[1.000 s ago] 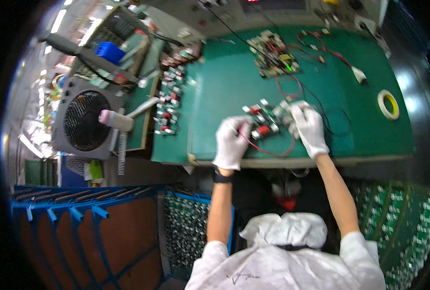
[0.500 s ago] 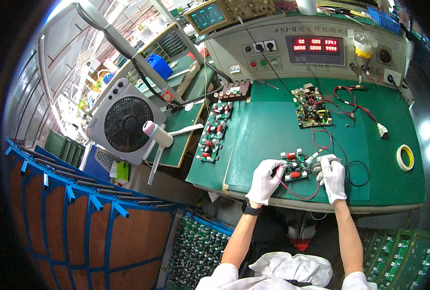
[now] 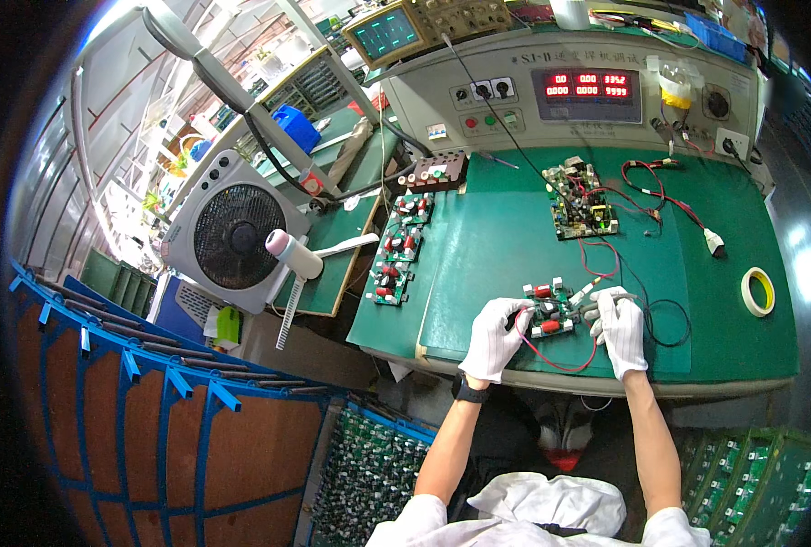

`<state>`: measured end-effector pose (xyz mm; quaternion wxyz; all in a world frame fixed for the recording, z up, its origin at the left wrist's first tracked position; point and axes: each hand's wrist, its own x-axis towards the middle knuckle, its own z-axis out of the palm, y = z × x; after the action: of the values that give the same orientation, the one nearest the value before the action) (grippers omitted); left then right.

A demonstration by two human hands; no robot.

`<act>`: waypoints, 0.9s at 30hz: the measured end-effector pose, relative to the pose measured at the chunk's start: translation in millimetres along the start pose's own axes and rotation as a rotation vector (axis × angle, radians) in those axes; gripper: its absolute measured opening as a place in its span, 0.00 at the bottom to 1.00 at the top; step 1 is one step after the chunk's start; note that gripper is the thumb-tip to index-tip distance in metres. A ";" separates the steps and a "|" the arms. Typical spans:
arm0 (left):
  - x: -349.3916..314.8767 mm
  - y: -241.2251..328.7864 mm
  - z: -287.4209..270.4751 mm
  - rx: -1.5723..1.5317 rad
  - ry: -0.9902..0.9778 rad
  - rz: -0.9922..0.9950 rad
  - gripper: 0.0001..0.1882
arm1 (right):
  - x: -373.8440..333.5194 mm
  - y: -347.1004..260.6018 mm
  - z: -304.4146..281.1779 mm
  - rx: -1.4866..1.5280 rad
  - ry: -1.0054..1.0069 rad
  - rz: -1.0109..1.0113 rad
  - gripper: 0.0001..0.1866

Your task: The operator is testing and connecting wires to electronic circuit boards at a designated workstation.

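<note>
A small green circuit board (image 3: 549, 308) with red, black and white parts lies near the bench's front edge, between my white-gloved hands. My left hand (image 3: 497, 342) is closed at the board's left side, its fingertips pinching the end of a thin red wire (image 3: 551, 364). That wire loops in front of the board toward my right hand (image 3: 621, 335). At the board's right side, my right hand is closed around a grey test probe with a black cable (image 3: 685, 312); its tip is too small to make out. A white connector (image 3: 589, 286) on a red lead lies beside the board.
A larger populated circuit board (image 3: 580, 202) lies farther back, wired to the small one. Several similar small boards (image 3: 393, 272) line the left. Tape roll (image 3: 758, 292) and white plug (image 3: 714, 242) lie right. Behind stands a test console (image 3: 506, 100); an oscilloscope (image 3: 385, 38) sits above.
The whole view has shifted slightly left. Both hands keep nearly the same places beside the small board, with the red wire still looped between them.
</note>
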<state>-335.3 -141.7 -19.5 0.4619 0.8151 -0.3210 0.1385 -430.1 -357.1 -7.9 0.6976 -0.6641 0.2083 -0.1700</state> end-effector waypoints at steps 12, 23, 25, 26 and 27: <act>-0.6 6.4 -2.1 -0.089 0.095 0.097 0.05 | -6.5 -6.5 -8.9 0.090 0.112 -0.026 0.16; -39.7 81.5 34.1 0.119 -0.161 0.439 0.18 | 9.1 -3.9 -95.9 0.444 0.119 -0.054 0.16; -39.0 83.0 33.7 0.185 -0.250 0.466 0.20 | 8.2 -1.7 -106.9 0.407 0.125 -0.035 0.16; -37.1 85.1 31.2 0.255 -0.336 0.495 0.22 | 8.2 -0.3 -111.8 0.372 0.129 -0.020 0.16; -34.5 85.7 24.3 0.333 -0.418 0.522 0.26 | 9.5 3.8 -114.8 0.376 0.129 0.000 0.18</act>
<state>-419.0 -180.0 6.4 0.1965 0.7806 -0.5783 0.1326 -481.4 -460.0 -15.9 0.7944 -0.5099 0.2174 -0.2482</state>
